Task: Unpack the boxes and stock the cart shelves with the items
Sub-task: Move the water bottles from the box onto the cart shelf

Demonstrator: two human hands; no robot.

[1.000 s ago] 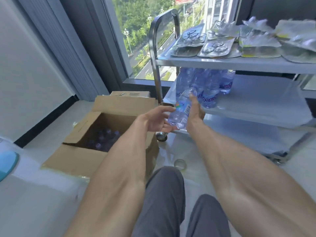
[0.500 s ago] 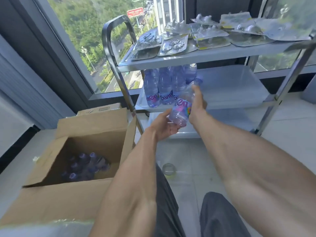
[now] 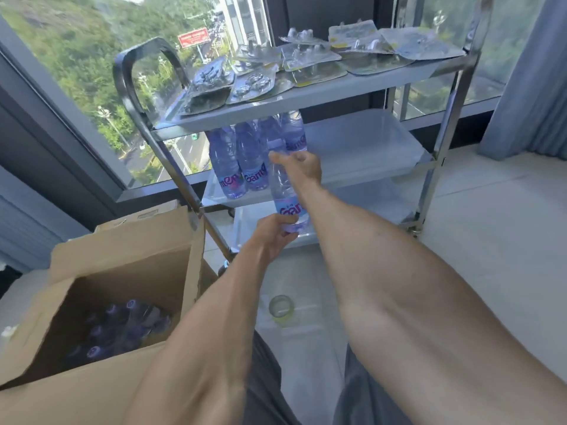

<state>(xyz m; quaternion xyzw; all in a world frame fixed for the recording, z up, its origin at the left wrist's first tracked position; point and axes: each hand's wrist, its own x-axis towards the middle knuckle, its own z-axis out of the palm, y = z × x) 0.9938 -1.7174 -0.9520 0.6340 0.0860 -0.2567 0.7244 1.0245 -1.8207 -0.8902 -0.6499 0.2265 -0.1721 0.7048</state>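
A water bottle was held nearly upright in front of the cart's middle shelf. Its base was gripped by the left hand, its neck by the right hand. Stocked bottles stood at 11 o'clock; the box lay at 8 o'clock.

Bright daylight comes through the window behind the cart. Glare whitens the floor. Wide-angle bending shows at the edges; slight blur throughout.
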